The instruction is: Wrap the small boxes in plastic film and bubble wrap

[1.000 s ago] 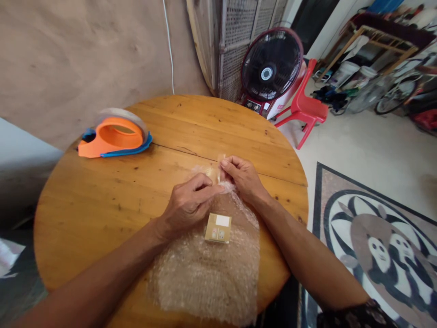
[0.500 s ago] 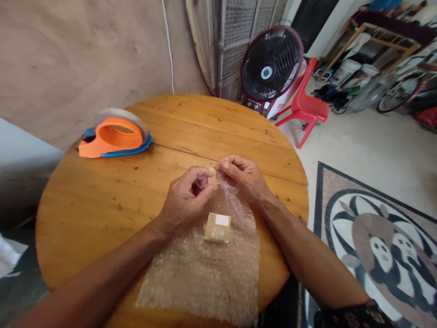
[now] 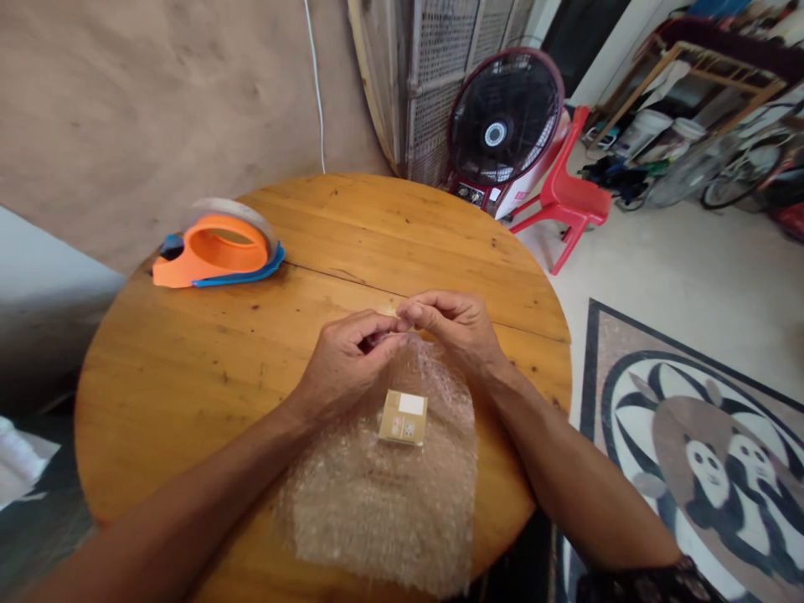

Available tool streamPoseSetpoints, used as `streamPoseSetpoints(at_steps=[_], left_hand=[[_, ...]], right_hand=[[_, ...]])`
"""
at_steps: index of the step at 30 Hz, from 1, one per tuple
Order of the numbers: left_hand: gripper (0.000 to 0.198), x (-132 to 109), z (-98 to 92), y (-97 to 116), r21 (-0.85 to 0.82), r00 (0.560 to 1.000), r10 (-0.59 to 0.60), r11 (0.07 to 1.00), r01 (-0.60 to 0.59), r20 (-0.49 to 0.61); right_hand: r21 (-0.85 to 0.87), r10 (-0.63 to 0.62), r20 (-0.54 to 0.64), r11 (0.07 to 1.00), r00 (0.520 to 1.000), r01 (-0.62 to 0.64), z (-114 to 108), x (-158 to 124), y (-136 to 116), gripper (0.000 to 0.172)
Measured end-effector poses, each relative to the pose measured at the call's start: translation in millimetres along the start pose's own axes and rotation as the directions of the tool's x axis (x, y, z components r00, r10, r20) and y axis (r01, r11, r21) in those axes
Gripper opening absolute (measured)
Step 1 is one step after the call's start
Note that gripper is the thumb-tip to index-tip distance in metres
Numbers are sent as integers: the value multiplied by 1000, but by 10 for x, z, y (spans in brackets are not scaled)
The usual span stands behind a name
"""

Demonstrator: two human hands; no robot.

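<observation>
A sheet of clear bubble wrap [image 3: 389, 519] lies across the near part of the table, its far end gathered up at my hands. On the sheet rests a small brown cardboard box [image 3: 403, 418] with a white label and little printed pictures. My left hand [image 3: 352, 347] is closed, pinching the far edge of the wrap between thumb and fingers. My right hand [image 3: 449, 327] is closed too, its fingertips meeting the left ones at that same edge. Exactly what sits between the fingertips is partly hidden.
An orange and blue tape dispenser [image 3: 219, 251] with a roll of tape stands at the left of the round wooden table [image 3: 377, 226]. Beyond the table are a large fan [image 3: 507, 117] and a red plastic chair [image 3: 571, 197]. A wall borders the left side.
My fingertips have come together at the edge of the bubble wrap, where a small gap was before. The near left corner of the sheet has drawn inward. The box stays on the wrap.
</observation>
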State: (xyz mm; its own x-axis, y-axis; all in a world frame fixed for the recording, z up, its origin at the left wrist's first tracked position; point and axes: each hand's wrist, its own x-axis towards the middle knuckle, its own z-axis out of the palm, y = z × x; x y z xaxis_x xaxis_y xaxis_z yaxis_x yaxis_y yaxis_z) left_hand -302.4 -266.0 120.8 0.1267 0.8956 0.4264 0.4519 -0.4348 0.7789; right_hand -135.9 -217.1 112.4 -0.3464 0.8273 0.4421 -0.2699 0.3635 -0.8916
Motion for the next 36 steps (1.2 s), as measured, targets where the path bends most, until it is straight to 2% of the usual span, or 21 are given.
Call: streamPoseSetpoints(at_steps=[4, 7, 10, 13, 18, 21, 25, 30, 36], left_hand=[[10, 14, 5, -26, 13, 999, 37, 999, -37, 13], [14, 20, 7, -23, -4, 1000, 14, 1000, -14, 11], [20, 25, -3, 3, -22, 999, -39, 999, 39, 8], [20, 32, -19, 16, -46, 994, -108, 993, 109, 30], [19, 47, -35, -12, -64, 991, -127, 990, 129, 39], [20, 57, -43, -13, -68, 991, -129, 989, 132, 46], [20, 81, -102, 33, -56, 990, -114, 991, 119, 87], [23, 123, -225, 108, -65, 988, -97, 992, 105, 116], [27, 142, -266, 121, -157, 963, -189, 963, 220, 194]], right_hand=[[-29, -31, 29, 999, 999, 31, -2, -14, -26, 26], [-51, -18, 99, 998, 995, 23, -51, -19, -41, 28], [-61, 3, 183, 998, 983, 8, -140, -20, -64, 41], [-68, -11, 156, 997, 988, 22, -223, -19, -102, 52], [-235, 106, 150, 969, 983, -69, -239, -8, -143, 52], [-300, 139, 157, 950, 978, -87, -199, 2, -108, 40], [-212, 153, 194, 971, 969, -110, -186, 9, -47, 33], [-69, 250, 226, 968, 942, -240, -229, 3, -22, 32], [5, 310, 260, 947, 915, -322, -234, -9, -27, 33]])
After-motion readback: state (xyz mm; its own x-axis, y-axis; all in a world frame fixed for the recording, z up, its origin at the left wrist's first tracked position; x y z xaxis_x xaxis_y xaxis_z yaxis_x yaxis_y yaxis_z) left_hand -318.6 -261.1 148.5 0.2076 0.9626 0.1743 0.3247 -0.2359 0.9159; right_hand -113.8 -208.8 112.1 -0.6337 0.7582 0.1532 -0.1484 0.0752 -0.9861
